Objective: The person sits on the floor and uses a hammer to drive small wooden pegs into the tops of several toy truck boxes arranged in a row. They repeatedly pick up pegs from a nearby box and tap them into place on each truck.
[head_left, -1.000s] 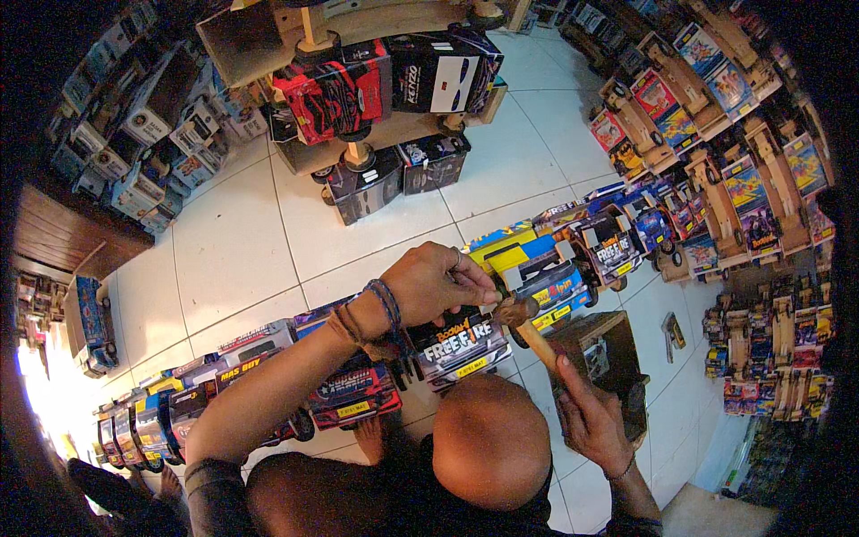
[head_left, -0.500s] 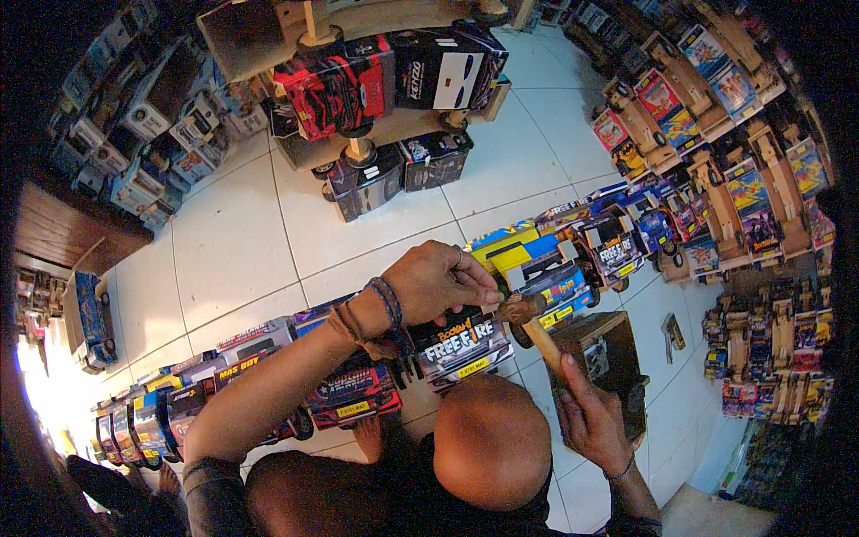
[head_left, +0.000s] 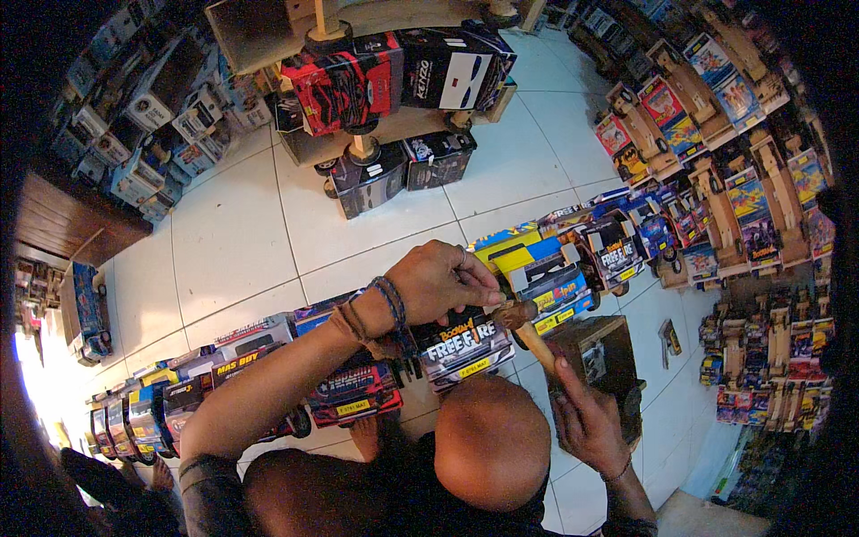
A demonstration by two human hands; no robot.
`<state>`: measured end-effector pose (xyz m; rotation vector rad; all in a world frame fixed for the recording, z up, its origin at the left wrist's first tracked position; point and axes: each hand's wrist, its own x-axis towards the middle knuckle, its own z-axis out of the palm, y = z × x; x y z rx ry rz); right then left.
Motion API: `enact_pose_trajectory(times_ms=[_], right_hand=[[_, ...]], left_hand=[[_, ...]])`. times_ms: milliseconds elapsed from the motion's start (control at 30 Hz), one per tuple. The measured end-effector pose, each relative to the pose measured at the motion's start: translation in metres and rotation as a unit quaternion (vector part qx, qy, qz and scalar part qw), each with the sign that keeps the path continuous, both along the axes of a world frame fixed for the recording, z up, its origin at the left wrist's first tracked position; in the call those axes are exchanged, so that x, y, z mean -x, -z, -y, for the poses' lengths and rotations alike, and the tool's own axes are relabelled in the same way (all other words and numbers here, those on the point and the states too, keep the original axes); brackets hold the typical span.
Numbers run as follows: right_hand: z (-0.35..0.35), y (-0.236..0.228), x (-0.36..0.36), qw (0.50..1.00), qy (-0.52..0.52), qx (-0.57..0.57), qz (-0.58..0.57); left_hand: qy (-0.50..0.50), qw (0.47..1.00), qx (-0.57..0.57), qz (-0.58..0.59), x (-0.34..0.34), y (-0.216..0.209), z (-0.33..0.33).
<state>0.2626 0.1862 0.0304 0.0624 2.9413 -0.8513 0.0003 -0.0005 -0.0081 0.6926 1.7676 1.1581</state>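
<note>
Left hand (head_left: 445, 283), with its fingers pinched shut, pressed down on the toy truck (head_left: 465, 345) in the row on the floor to keep it from sliding, while the right hand (head_left: 586, 428) was wrapped tight around a wooden hammer (head_left: 528, 329) raised just above it.
</note>
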Motion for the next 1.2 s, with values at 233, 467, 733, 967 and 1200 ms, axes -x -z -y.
enact_pose_trajectory(times_ms=[233, 467, 733, 967, 1200], right_hand=[[0.0, 0.009, -0.011, 0.992, 0.04, -0.006, -0.118], [-0.007, 0.012, -0.005, 0.999, 0.003, -0.051, -0.006], [-0.006, 0.013, 0.001, 0.992, -0.046, -0.115, 0.005], [-0.005, 0.009, 0.0, 0.993, 0.01, -0.051, -0.103], [-0.007, 0.006, 0.004, 0.99, -0.062, -0.073, -0.106]], left_hand=[[-0.008, 1.0, -0.006, 0.017, -0.001, -0.001, 0.001], [0.013, 1.0, 0.014, 0.02, 0.003, -0.001, 0.0], [0.007, 1.0, 0.004, 0.026, 0.002, 0.001, 0.001], [0.0, 1.0, 0.004, 0.021, 0.0, -0.002, 0.001], [0.01, 1.0, 0.011, 0.017, 0.003, -0.002, 0.002]])
